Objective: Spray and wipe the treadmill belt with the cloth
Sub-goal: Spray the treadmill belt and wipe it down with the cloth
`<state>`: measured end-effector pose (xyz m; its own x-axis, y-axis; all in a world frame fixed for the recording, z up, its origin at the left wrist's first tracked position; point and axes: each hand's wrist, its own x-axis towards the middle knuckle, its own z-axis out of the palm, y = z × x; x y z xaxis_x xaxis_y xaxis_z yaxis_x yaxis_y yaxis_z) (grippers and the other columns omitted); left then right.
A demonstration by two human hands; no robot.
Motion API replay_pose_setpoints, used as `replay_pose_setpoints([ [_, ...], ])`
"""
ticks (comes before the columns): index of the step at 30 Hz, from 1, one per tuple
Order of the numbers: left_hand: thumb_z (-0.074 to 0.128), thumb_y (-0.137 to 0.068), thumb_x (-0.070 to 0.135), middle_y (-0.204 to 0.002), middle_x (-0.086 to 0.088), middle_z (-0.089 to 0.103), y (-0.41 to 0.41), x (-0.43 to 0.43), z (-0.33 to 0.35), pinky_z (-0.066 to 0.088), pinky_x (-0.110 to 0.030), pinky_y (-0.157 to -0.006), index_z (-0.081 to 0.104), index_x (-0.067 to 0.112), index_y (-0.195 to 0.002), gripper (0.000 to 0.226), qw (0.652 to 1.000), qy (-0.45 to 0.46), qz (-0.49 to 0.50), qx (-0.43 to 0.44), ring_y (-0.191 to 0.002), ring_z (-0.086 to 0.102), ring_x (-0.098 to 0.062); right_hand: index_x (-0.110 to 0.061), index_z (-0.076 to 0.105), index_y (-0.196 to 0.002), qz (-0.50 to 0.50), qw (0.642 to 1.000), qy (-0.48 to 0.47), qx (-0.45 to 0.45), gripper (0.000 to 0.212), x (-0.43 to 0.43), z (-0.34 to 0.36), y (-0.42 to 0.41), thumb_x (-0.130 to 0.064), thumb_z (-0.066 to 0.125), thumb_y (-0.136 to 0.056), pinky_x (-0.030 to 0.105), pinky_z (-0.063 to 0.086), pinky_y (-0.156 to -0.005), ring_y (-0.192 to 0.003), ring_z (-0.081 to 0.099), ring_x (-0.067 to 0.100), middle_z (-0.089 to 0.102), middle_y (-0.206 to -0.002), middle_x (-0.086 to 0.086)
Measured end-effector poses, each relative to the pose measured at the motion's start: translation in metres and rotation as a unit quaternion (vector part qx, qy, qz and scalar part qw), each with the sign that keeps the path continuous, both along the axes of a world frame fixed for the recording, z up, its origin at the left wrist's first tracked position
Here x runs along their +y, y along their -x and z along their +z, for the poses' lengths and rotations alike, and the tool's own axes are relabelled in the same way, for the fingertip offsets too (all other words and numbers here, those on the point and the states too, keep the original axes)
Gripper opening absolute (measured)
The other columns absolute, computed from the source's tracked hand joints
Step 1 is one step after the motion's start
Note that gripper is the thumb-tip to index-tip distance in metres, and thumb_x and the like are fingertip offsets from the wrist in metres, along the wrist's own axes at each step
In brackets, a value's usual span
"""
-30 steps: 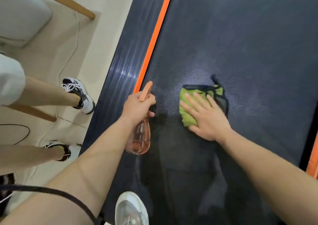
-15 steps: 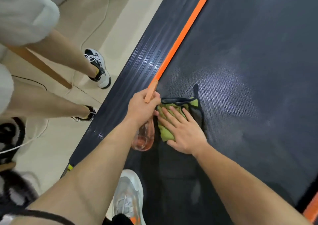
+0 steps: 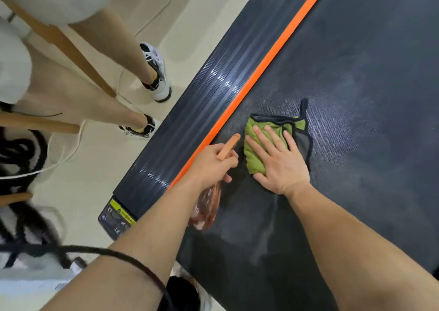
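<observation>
Treadmill belt [image 3: 361, 77] fills the right of view, dark, with a pale damp haze across its middle; wiping looks to be the step in hand, much of the belt unwiped. Right hand [image 3: 279, 162] lies flat, fingers spread, pressing the green cloth [image 3: 255, 161] onto the belt just beside the orange edge strip [image 3: 268, 65]. Left hand [image 3: 211, 165] curls round the neck of the pink spray bottle [image 3: 206, 209], low beside the cloth. Next move probably calls for dragging the cloth across the haze under even pressure.

Sticker [image 3: 117, 216] on treadmill [image 3: 190, 120] (yellow strip): illegible, perhaps warning.
</observation>
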<state>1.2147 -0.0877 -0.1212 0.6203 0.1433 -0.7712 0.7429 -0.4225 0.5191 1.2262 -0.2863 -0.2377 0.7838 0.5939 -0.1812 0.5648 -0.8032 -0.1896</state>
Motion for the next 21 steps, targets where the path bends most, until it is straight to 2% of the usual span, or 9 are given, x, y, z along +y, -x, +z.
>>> replay_pose_setpoints([
  [3,0.067,-0.092,0.009,-0.112,-0.017,0.073,-0.009,0.002,-0.017,0.064,-0.040,-0.073,0.072,0.004,-0.099,0.010,0.999,0.028,-0.016,-0.017,-0.069,0.067,-0.022,-0.028,0.018,-0.162,-0.022,0.999,0.015,-0.019,0.094,0.003,-0.003,0.002,-0.064,0.043,-0.078,0.053,0.008,-0.125,-0.156,0.012,0.026,0.008,-0.170,0.000],
  [6,0.069,-0.092,0.011,-0.104,-0.010,0.071,-0.009,0.010,-0.026,0.062,-0.045,-0.078,0.071,0.008,-0.092,0.004,0.998,0.055,-0.023,-0.022,-0.060,0.067,-0.018,-0.027,0.014,-0.162,-0.060,0.997,0.049,-0.020,0.093,0.008,-0.002,0.004,-0.062,0.041,-0.081,0.052,0.007,-0.124,-0.156,0.011,0.027,0.006,-0.171,0.002],
  [8,0.070,-0.091,0.014,-0.100,-0.003,0.069,-0.004,0.015,-0.027,0.061,-0.046,-0.084,0.069,0.013,-0.088,0.003,0.996,0.067,-0.046,-0.022,-0.053,0.067,-0.015,-0.023,0.012,-0.163,-0.213,0.976,0.052,-0.012,0.089,0.016,0.003,0.014,-0.059,0.035,-0.084,0.052,0.004,-0.123,-0.156,0.009,0.029,0.004,-0.171,0.005],
  [10,0.070,-0.091,0.016,-0.101,-0.002,0.070,0.003,0.020,-0.027,0.061,-0.040,-0.081,0.070,0.014,-0.087,0.004,0.995,0.074,-0.058,-0.022,-0.053,0.068,-0.013,-0.021,0.009,-0.163,-0.388,0.921,0.039,0.015,0.087,0.028,0.008,0.036,-0.057,0.028,-0.086,0.054,0.003,-0.123,-0.156,0.006,0.031,0.001,-0.171,0.007],
  [11,0.070,-0.091,0.017,-0.102,-0.001,0.071,0.008,0.022,-0.026,0.061,-0.036,-0.079,0.070,0.014,-0.087,0.004,0.995,0.075,-0.069,-0.020,-0.053,0.068,-0.013,-0.021,0.006,-0.163,-0.431,0.901,0.040,0.030,0.087,0.032,0.010,0.053,-0.057,0.026,-0.086,0.055,0.004,-0.123,-0.157,0.003,0.031,-0.002,-0.171,0.007],
  [12,0.070,-0.090,0.018,-0.102,0.000,0.071,0.012,0.024,-0.026,0.061,-0.035,-0.078,0.070,0.015,-0.087,0.004,0.994,0.075,-0.078,-0.015,-0.054,0.069,-0.013,-0.021,0.003,-0.163,-0.439,0.897,0.044,0.042,0.087,0.033,0.012,0.072,-0.057,0.025,-0.087,0.056,0.005,-0.123,-0.157,0.001,0.031,-0.004,-0.170,0.007],
  [14,0.070,-0.088,0.021,-0.095,0.002,0.069,0.021,0.025,-0.024,0.063,-0.039,-0.079,0.070,0.018,-0.085,0.005,0.993,0.080,-0.091,-0.004,-0.056,0.069,-0.014,-0.020,0.005,-0.163,-0.398,0.914,0.051,0.064,0.086,0.032,0.017,0.112,-0.057,0.025,-0.088,0.056,0.007,-0.124,-0.157,0.000,0.032,-0.005,-0.170,0.007],
  [18,0.069,-0.089,0.021,-0.073,0.003,0.066,0.034,0.023,-0.020,0.050,-0.023,-0.055,0.063,0.018,-0.072,0.018,0.994,0.047,-0.094,-0.003,-0.049,0.066,-0.012,-0.021,0.005,-0.163,-0.361,0.926,0.059,0.098,0.084,0.030,0.023,0.165,-0.057,0.027,-0.090,0.056,0.009,-0.124,-0.157,0.000,0.030,-0.006,-0.170,0.006],
  [21,0.070,-0.089,0.024,-0.068,0.003,0.066,0.044,0.027,-0.019,0.054,-0.032,-0.058,0.061,0.018,-0.070,0.021,0.997,0.024,-0.071,-0.016,-0.050,0.067,-0.012,-0.023,0.004,-0.162,-0.371,0.921,0.049,0.109,0.082,0.032,0.028,0.174,-0.056,0.025,-0.091,0.056,0.012,-0.124,-0.157,0.001,0.029,-0.005,-0.170,0.005],
])
